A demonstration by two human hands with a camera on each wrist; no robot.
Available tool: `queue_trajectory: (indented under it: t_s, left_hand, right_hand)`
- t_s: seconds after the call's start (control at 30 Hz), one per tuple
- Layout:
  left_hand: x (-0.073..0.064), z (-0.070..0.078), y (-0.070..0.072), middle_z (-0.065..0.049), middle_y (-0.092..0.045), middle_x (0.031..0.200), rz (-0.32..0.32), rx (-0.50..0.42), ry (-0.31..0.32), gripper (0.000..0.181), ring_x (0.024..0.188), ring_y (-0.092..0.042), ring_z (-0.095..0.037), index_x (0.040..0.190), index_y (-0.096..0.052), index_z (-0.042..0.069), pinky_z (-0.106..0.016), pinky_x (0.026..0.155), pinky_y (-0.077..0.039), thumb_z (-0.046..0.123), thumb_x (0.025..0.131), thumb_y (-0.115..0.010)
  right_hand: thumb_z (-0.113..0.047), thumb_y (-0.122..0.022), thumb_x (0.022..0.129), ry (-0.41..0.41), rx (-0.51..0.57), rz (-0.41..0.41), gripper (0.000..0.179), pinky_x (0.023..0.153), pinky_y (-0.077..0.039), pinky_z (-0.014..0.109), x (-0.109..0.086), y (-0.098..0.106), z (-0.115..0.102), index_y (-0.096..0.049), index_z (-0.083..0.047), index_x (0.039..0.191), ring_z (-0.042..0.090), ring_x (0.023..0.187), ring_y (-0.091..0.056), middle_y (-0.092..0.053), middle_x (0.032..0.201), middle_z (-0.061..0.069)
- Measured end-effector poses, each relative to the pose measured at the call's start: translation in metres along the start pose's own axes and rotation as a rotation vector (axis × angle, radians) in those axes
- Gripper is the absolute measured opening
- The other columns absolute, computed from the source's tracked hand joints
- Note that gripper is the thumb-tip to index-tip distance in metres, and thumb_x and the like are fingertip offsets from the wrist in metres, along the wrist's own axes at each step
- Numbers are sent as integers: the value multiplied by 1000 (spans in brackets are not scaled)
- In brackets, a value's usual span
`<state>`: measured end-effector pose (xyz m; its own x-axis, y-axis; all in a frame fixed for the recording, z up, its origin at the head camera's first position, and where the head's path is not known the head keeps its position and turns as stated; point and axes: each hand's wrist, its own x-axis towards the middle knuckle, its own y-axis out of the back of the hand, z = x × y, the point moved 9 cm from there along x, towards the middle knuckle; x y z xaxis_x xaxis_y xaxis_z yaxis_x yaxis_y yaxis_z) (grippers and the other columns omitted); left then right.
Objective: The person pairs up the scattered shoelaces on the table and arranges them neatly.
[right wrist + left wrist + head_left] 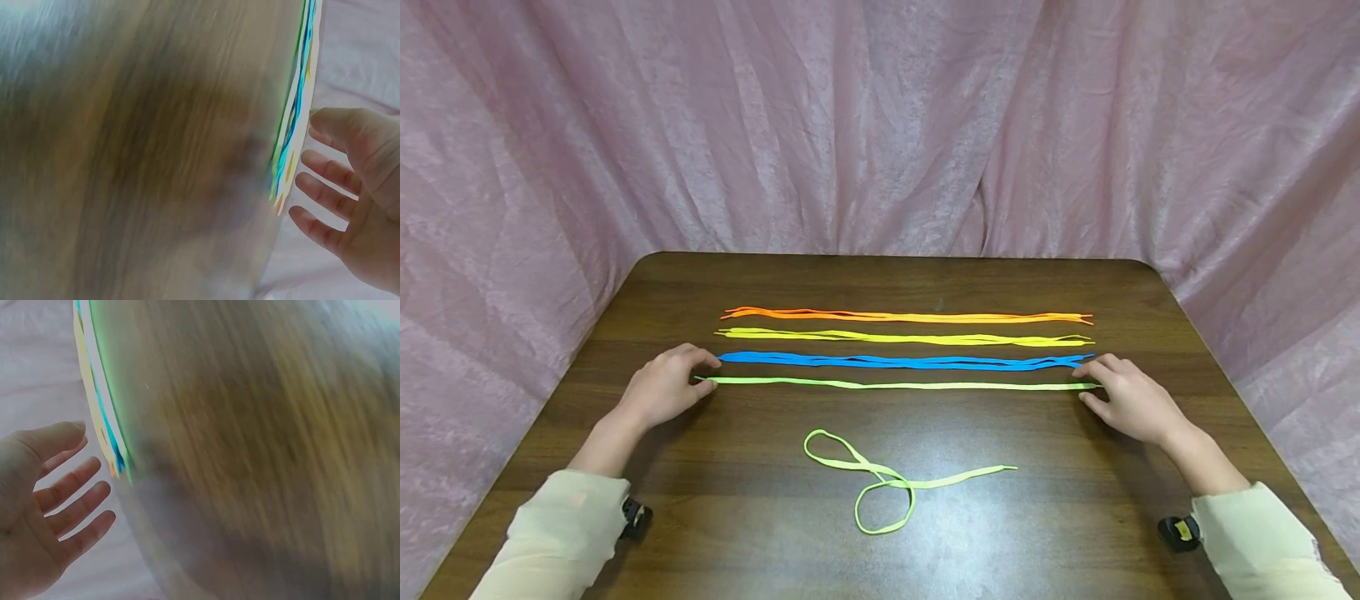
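Observation:
A straight light-green shoelace [865, 386] lies across the table in the head view. At its left end is my left hand [666, 383], thumb and fingers apart; in the left wrist view the left hand [59, 500] has loosely spread fingers and grips nothing. Beside the other end, my right hand [1135, 400] is likewise relaxed, and the right wrist view shows the right hand [356, 187] holding nothing. Whether any fingertip touches a lace, I cannot tell. Just beyond the green lace lie blue shoelaces [910, 363], their ends close to both hands' fingers.
Farther back run yellow shoelaces [880, 337] and orange shoelaces [880, 317], roughly parallel. Nearer me, another light-green shoelace [951, 481] lies in loose loops. All rest on a brown wooden table [737, 517], with a pink curtain [880, 125] behind its far edge.

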<state>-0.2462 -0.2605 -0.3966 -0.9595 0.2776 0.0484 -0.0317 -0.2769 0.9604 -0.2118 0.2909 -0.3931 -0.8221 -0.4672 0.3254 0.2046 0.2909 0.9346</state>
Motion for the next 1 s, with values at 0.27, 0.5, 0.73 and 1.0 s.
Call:
queue_trajectory:
  t_s: [0.27,0.5,0.73,1.0]
  left_hand:
    - [3,42,-2,-8,-60,106,57,51,-145,29,99,-58,-31,104,-66,11,-50,74,-48,20,78,-72]
    - [0,83,-4,-5,-60,105,94,59,-311,31,97,-58,-28,102,-66,11,-45,76,-48,21,75,-76]
    - [-3,116,-14,-2,-59,103,78,66,-421,31,96,-58,-25,102,-65,10,-41,80,-48,22,75,-75]
    - [-6,142,-29,1,-58,104,41,78,-482,30,100,-55,-21,103,-66,14,-41,84,-46,23,76,-74]
  right_hand:
    - [-10,-76,70,102,12,-8,32,72,-47,40,9,-4,-33,-64,-8,100,24,87,-58,-60,96,5]
    - [-16,-75,72,186,64,-70,34,73,-48,34,12,-16,-66,-63,-11,104,16,91,-57,-58,99,-1]
    - [-20,-74,74,242,102,-125,34,77,-47,31,13,-29,-95,-62,-16,106,9,92,-55,-58,100,-6]
    - [-23,-73,75,327,149,-149,34,73,-45,28,7,-42,-127,-63,-18,106,5,86,-49,-55,97,-9]
